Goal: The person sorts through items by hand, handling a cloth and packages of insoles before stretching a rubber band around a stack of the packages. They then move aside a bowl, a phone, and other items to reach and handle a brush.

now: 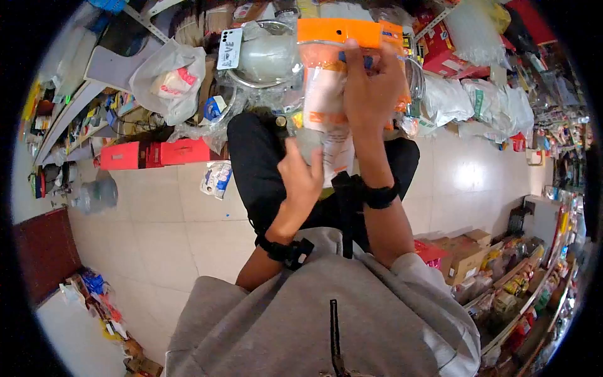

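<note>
Room to pass lies above the right-side floor (pixel 455 188); white bags (pixel 446 100) block the way beyond.

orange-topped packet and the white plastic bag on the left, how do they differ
The orange-topped packet is held by the right hand; no hand touches the white plastic bag. The packet has a flat, bright orange header, while the bag is whitish and rumpled. The packet looks long and straight-edged, the bag loose and irregular. Both look like plastic, with contents showing.

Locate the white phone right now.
Head view, upper left of centre: the white phone is between the white plastic bag and the orange-topped packet in the right hand.
</note>
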Motion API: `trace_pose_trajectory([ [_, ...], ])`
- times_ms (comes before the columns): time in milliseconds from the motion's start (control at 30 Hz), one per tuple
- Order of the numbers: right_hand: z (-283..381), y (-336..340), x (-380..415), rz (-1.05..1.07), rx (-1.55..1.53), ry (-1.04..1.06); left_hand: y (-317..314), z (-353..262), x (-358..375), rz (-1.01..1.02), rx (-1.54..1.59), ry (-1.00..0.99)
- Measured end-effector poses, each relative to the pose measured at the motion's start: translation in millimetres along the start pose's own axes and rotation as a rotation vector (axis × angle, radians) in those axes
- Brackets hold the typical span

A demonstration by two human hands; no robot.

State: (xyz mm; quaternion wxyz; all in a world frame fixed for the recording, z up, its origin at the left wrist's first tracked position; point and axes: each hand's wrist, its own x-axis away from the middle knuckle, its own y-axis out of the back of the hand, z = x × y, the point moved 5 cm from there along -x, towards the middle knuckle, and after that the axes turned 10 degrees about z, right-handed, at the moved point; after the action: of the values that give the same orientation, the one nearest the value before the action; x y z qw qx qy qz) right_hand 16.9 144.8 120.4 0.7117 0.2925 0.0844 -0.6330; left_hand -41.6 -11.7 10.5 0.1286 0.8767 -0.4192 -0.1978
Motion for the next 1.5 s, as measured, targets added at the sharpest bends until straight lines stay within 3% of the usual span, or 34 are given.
trace_pose_trajectory([
  [67,-7,5,1,0.074,0.069,-0.053,11,4,-10,-0.059,0.016,0.014],
  [133,-25,0,16,0.26,-0.553,-0.326,26,3,-21,-0.051,0.044,0.053],
  [167,-33,4,26,0.262,-0.556,-0.328,31,2,-26,-0.038,0.055,0.072],
  [233,-45,-4,58,0.702,-0.225,-0.241,36,-7,-33,-0.04,0.055,0.086],
  [267,-53,-6,71,0.7,-0.225,-0.249,34,-12,-35,-0.016,0.04,0.093],
  [467,-48,10,64,0.127,-0.373,-0.322,-2,-6,-10,0.137,0.014,0.104],
  [567,-57,12,55,0.12,-0.444,-0.295,-3,-6,2,0.183,0.091,0.16],
  [600,-57,14,56,0.11,-0.444,-0.296,-2,-10,2,0.15,0.089,0.095],
  [667,-67,0,68,0.164,-0.859,-0.65,-2,-11,2,0.161,0.092,0.076],
  [700,-60,3,66,0.163,-0.861,-0.654,-3,-11,3,0.168,0.098,0.061],
  [767,-37,-7,67,0.38,-1.38,-0.794,-2,-4,7,0.182,0.067,0.031],
  [833,-54,2,68,0.467,-1.368,-0.752,1,4,7,0.197,0.038,-0.007],
  [900,-68,4,74,0.545,-1.348,-0.709,22,20,7,-0.058,0.015,0.11],
  [967,-96,14,78,0.342,-1.003,-0.813,33,47,-2,-0.193,0.213,0.235],
  [1033,-138,7,100,0.316,-0.886,-0.78,21,77,-8,-0.189,0.825,0.535],
  [1100,-148,15,110,0.426,-0.8,-0.704,5,61,-10,-0.024,1.183,0.777],
  [1133,-142,26,114,0.564,-0.961,-0.829,-2,61,-8,0.142,1.344,0.777],
  [1167,-159,30,122,0.522,-1.066,-0.886,-8,43,-8,0.217,1.503,0.839],
  [1233,-174,46,110,0.492,-1.106,-0.767,-14,32,-4,0.416,1.516,0.711],
  [1300,-196,74,85,0.477,-0.522,-0.657,-24,61,14,0.302,1.516,0.812],
  [1367,-230,82,55,0.461,-0.458,-0.558,-28,85,25,0.328,1.146,0.844],
  [1467,-274,86,-5,0.357,-0.421,-0.637,-35,69,19,0.3,1.085,0.996],
  [1500,-317,87,-26,0.3,-0.181,-0.49,-36,70,21,0.279,1.092,1.1],
])
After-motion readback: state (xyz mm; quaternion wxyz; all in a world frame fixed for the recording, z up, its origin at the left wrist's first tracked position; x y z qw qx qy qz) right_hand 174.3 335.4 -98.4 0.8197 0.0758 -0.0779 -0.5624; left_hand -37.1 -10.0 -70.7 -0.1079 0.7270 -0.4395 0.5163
